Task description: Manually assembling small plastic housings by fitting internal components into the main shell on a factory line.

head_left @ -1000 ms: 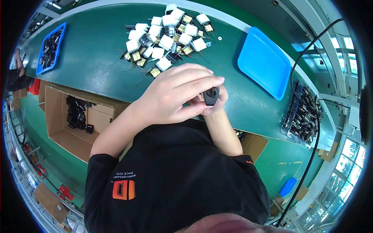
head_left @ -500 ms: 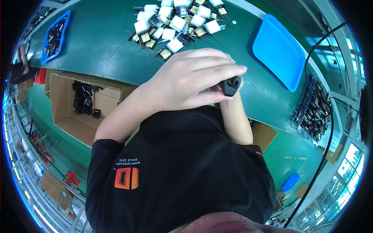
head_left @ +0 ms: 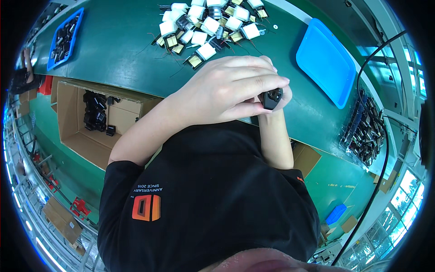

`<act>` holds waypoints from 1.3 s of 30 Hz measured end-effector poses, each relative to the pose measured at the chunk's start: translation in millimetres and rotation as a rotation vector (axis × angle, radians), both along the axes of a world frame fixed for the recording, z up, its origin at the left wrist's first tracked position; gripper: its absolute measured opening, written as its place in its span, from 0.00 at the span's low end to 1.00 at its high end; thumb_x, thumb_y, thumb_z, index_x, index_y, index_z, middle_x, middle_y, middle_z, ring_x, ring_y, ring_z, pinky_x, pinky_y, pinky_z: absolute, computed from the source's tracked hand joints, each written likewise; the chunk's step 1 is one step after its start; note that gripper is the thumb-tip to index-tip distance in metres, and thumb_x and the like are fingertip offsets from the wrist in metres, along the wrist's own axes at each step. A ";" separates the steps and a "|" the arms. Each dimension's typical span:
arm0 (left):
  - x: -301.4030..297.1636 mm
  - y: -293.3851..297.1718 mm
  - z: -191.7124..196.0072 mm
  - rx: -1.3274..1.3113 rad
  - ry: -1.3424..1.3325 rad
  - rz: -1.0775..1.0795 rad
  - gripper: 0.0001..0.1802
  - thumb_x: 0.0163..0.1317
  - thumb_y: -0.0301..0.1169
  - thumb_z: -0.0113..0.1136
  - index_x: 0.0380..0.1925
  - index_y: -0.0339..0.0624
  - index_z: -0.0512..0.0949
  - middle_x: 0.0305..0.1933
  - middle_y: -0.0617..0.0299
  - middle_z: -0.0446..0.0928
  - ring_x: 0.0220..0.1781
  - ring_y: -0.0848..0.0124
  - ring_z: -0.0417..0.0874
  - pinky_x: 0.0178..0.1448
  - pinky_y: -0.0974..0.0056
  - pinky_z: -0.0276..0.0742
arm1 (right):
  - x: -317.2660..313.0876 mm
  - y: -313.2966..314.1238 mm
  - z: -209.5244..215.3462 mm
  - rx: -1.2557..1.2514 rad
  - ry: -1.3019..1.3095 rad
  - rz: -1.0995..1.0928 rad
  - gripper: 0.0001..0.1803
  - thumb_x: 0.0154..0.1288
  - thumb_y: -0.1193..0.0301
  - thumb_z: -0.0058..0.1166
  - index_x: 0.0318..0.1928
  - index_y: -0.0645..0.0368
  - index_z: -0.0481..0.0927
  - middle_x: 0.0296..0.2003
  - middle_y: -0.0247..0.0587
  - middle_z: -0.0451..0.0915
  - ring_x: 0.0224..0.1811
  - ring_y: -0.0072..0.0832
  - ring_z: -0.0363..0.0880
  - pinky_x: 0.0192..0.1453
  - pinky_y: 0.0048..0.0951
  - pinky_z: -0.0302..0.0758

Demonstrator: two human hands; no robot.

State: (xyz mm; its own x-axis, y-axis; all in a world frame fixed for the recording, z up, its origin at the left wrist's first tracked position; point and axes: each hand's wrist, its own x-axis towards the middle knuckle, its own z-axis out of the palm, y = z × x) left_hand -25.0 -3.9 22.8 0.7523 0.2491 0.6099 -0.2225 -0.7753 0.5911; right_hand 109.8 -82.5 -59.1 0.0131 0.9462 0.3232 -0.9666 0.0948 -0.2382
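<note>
My left hand (head_left: 226, 88) grips the black part (head_left: 270, 100) between thumb and fingers near the green tabletop's (head_left: 118, 59) edge, my right hand (head_left: 285, 99) behind, its grasp too hidden to tell, so steady, even pressure should serve best.

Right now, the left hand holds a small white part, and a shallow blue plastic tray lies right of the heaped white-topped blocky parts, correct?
No: the head view shows the left hand holding a small black part. A blue tray does lie right of the white-topped parts.
</note>
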 end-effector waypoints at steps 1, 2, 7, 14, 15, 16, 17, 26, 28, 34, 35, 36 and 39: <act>-0.2 0.8 0.2 0.009 0.000 0.002 0.27 0.49 0.34 0.72 0.52 0.42 0.79 0.43 0.59 0.81 0.51 0.59 0.82 0.50 0.59 0.81 | 0.3 -1.6 -0.5 0.009 0.000 0.002 0.26 0.58 0.60 0.55 0.54 0.58 0.68 0.36 0.45 0.79 0.36 0.34 0.83 0.34 0.32 0.81; -0.2 1.1 -0.6 -0.018 -0.001 0.021 0.28 0.48 0.35 0.72 0.52 0.43 0.79 0.45 0.60 0.81 0.53 0.60 0.82 0.52 0.58 0.80 | 1.9 -4.5 -3.4 -0.007 -0.062 -0.020 0.30 0.57 0.57 0.54 0.56 0.60 0.66 0.40 0.46 0.78 0.42 0.34 0.82 0.40 0.34 0.80; -11.6 17.2 -3.9 0.037 0.015 0.091 0.32 0.46 0.30 0.74 0.54 0.38 0.78 0.55 0.53 0.80 0.59 0.55 0.80 0.63 0.51 0.73 | -2.5 5.2 21.8 -0.290 -0.867 -0.862 0.43 0.54 0.46 0.55 0.61 0.67 0.65 0.59 0.51 0.69 0.64 0.38 0.66 0.69 0.37 0.61; -5.7 14.6 -5.8 0.093 -0.120 0.122 0.32 0.46 0.29 0.70 0.56 0.41 0.77 0.57 0.60 0.79 0.59 0.61 0.78 0.63 0.54 0.72 | -4.5 -17.4 59.5 -0.269 -0.752 -0.308 0.40 0.53 0.74 0.68 0.65 0.67 0.63 0.57 0.48 0.72 0.60 0.39 0.75 0.65 0.40 0.73; -5.3 16.2 -7.7 0.090 -0.111 0.136 0.35 0.47 0.29 0.70 0.59 0.39 0.74 0.57 0.60 0.79 0.61 0.60 0.77 0.64 0.53 0.70 | -3.1 -16.6 52.9 -0.265 -0.761 -0.302 0.40 0.53 0.74 0.68 0.65 0.67 0.63 0.57 0.48 0.72 0.60 0.39 0.75 0.65 0.40 0.73; -5.3 16.6 -8.1 0.085 -0.118 0.145 0.35 0.47 0.29 0.70 0.59 0.39 0.74 0.57 0.60 0.79 0.61 0.60 0.77 0.64 0.53 0.70 | -3.6 -17.2 46.6 -0.200 -0.623 -0.250 0.40 0.54 0.73 0.68 0.66 0.67 0.62 0.58 0.49 0.72 0.59 0.40 0.76 0.65 0.41 0.73; -5.2 17.0 -8.1 0.073 -0.109 0.092 0.39 0.48 0.27 0.70 0.63 0.39 0.68 0.57 0.58 0.80 0.63 0.57 0.76 0.66 0.51 0.68 | -2.8 -17.6 42.6 -0.136 -0.484 -0.197 0.41 0.55 0.72 0.68 0.67 0.66 0.62 0.59 0.50 0.72 0.58 0.40 0.77 0.64 0.41 0.74; -10.2 10.8 2.9 -0.108 0.145 0.264 0.54 0.42 0.35 0.74 0.71 0.39 0.56 0.67 0.45 0.66 0.68 0.51 0.69 0.70 0.51 0.61 | 2.9 -18.3 49.3 -0.312 -0.514 -0.177 0.48 0.47 0.67 0.67 0.67 0.74 0.59 0.55 0.63 0.73 0.53 0.48 0.79 0.62 0.42 0.76; -8.4 8.8 -1.3 -0.158 0.115 0.207 0.55 0.41 0.41 0.76 0.69 0.38 0.58 0.63 0.48 0.69 0.65 0.53 0.70 0.69 0.51 0.63 | 3.5 -19.4 48.7 -0.335 -0.513 -0.272 0.49 0.47 0.67 0.67 0.67 0.74 0.58 0.57 0.64 0.71 0.55 0.49 0.78 0.64 0.43 0.74; -3.2 -0.7 -3.1 -0.286 0.069 0.100 0.51 0.43 0.47 0.73 0.66 0.39 0.63 0.55 0.51 0.72 0.57 0.54 0.74 0.62 0.53 0.68 | 3.7 -24.2 40.2 -0.302 -0.548 -0.304 0.47 0.46 0.63 0.75 0.63 0.68 0.64 0.58 0.59 0.72 0.55 0.47 0.78 0.64 0.46 0.73; -2.8 -3.3 -1.0 -0.284 0.070 0.094 0.51 0.43 0.47 0.73 0.66 0.39 0.63 0.55 0.51 0.72 0.57 0.54 0.74 0.62 0.53 0.68 | 2.3 -24.4 37.4 -0.242 -0.499 -0.339 0.44 0.46 0.67 0.75 0.62 0.69 0.66 0.58 0.56 0.72 0.55 0.45 0.78 0.63 0.45 0.74; -2.4 -7.5 2.8 -0.364 0.089 0.072 0.50 0.44 0.48 0.72 0.66 0.39 0.63 0.56 0.50 0.72 0.58 0.54 0.74 0.64 0.52 0.66 | 0.2 -25.0 35.2 -0.181 -0.450 -0.373 0.42 0.45 0.71 0.75 0.61 0.69 0.68 0.57 0.54 0.73 0.55 0.43 0.78 0.62 0.43 0.76; -1.3 -11.0 4.9 -0.321 0.052 0.058 0.47 0.45 0.47 0.71 0.64 0.38 0.64 0.56 0.50 0.73 0.57 0.53 0.75 0.67 0.46 0.65 | -13.3 -26.8 32.7 -0.130 -0.430 -0.508 0.43 0.43 0.68 0.77 0.60 0.68 0.69 0.56 0.52 0.74 0.54 0.40 0.79 0.61 0.42 0.76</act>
